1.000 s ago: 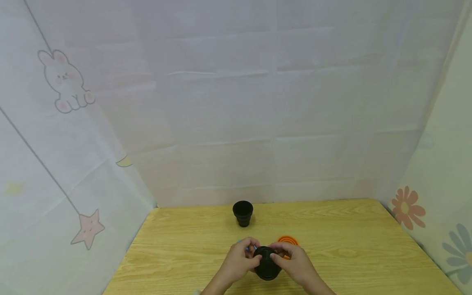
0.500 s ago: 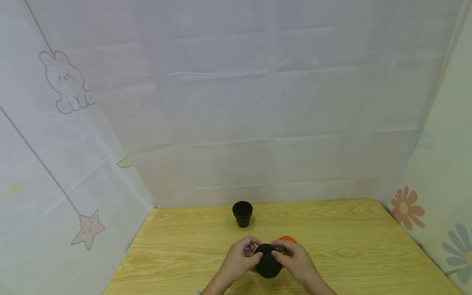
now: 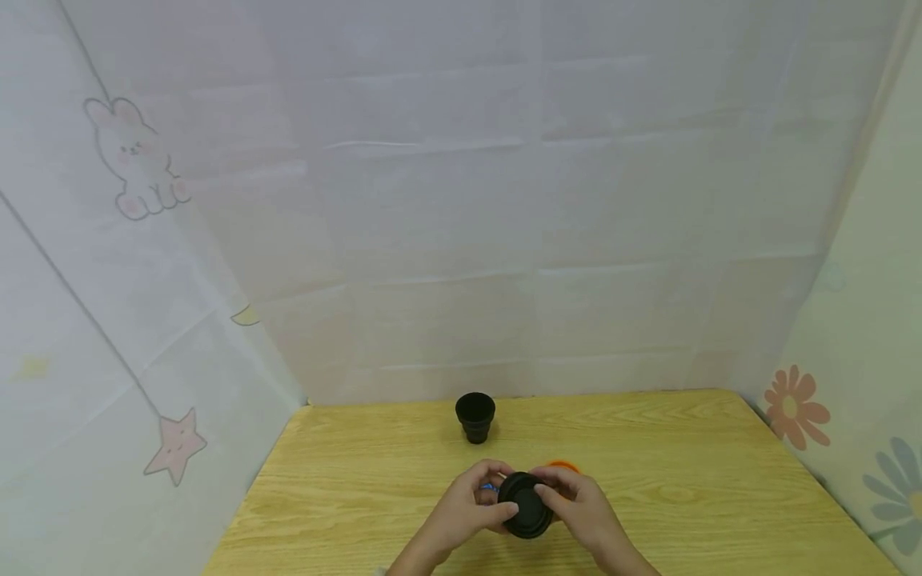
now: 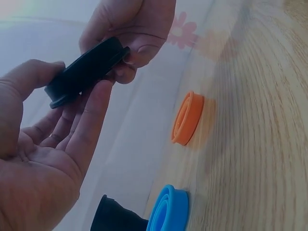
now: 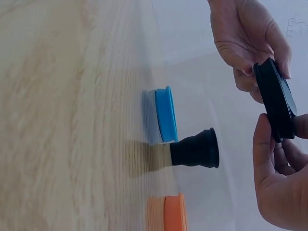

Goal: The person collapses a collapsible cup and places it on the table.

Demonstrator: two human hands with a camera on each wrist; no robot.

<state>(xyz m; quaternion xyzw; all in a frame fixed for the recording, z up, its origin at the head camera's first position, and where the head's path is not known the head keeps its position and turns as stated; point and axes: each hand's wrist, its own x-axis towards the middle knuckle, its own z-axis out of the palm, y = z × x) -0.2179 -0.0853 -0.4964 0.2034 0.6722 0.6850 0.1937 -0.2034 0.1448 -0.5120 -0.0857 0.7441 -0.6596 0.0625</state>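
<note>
Between both hands is a black collapsible cup, folded into a thick disc and raised above the table. My left hand pinches its left side, thumb on the face toward me and fingers behind. The right hand grips the opposite side, its thumb near the upper edge. Seen edge-on in the left wrist view, the folded black cup has a flared rim. A folded blue cup and a folded orange cup lie on the table beyond the hands, mostly hidden behind them in the head view.
A second black cup, extended and upright, stands toward the back of the wooden table. Fabric walls with printed drawings enclose the table at the back and on both sides.
The held black cup has turned so that its ringed face shows more, and it now looks flatter. Both hands keep hold of it, with the right thumb shifted slightly up and right.
</note>
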